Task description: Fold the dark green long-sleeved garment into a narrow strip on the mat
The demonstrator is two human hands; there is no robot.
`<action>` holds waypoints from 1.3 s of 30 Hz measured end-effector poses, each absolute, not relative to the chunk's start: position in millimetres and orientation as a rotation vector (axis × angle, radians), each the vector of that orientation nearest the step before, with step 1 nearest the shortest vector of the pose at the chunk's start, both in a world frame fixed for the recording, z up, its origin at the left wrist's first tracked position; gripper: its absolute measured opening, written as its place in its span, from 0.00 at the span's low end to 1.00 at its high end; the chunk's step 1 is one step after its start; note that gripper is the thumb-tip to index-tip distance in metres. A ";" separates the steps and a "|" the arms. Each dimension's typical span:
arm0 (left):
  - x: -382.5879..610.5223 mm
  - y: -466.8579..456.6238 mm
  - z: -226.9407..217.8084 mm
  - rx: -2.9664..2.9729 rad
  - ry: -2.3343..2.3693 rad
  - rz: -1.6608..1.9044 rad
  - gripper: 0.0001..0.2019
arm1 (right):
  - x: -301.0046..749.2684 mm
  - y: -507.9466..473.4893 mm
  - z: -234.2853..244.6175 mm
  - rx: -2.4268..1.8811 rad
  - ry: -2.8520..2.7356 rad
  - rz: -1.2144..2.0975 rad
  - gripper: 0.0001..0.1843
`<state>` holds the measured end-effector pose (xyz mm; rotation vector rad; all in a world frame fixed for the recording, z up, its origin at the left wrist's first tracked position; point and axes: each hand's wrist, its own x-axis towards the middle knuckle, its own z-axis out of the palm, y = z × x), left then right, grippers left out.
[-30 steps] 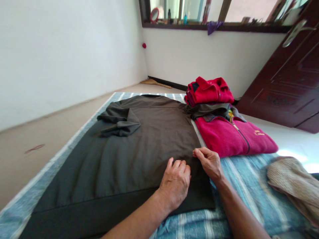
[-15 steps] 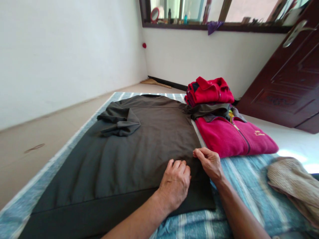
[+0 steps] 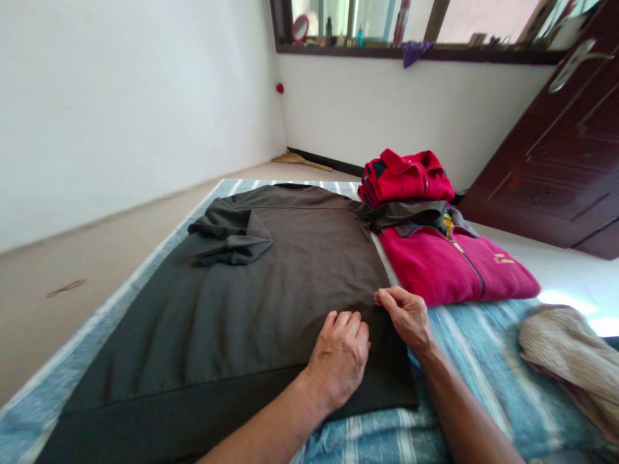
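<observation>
A dark grey-green long-sleeved top [image 3: 271, 296] lies spread out on the bed, its neckline away from me. One sleeve is folded over its front at the left; the other stretches right onto the pink jacket [image 3: 425, 264]. My right hand [image 3: 409, 319] pinches the top's right side edge between thumb and fingers. Just left of it, my left hand [image 3: 341, 354] rests on the fabric above the hem band, fingers bent and closed on the cloth. Its fingertips are partly hidden.
A folded red garment [image 3: 411, 175] sits behind the pink jacket. Beige knitted cloth [image 3: 570, 351] lies at the right on the blue striped sheet [image 3: 474, 335]. Beyond are a broom [image 3: 309, 161] on the floor, a dark red door [image 3: 551, 154] and a cluttered windowsill [image 3: 377, 53].
</observation>
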<state>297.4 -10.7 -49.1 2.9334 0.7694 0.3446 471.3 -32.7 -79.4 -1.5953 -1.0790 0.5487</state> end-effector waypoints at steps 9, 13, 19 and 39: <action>297.3 -11.1 -47.7 2.946 0.771 0.333 0.10 | 470.8 -32.8 -78.9 -1.588 -1.066 0.551 0.19; 297.3 -11.0 -48.4 2.946 0.770 0.337 0.09 | 470.9 -32.9 -78.1 -1.593 -1.074 0.549 0.19; 296.8 -11.3 -48.1 2.935 0.770 0.359 0.09 | 470.0 -33.4 -75.9 -1.596 -1.077 0.540 0.20; 296.4 -11.6 -50.1 2.940 0.772 0.365 0.10 | 471.6 -32.6 -79.4 -1.610 -1.080 0.543 0.21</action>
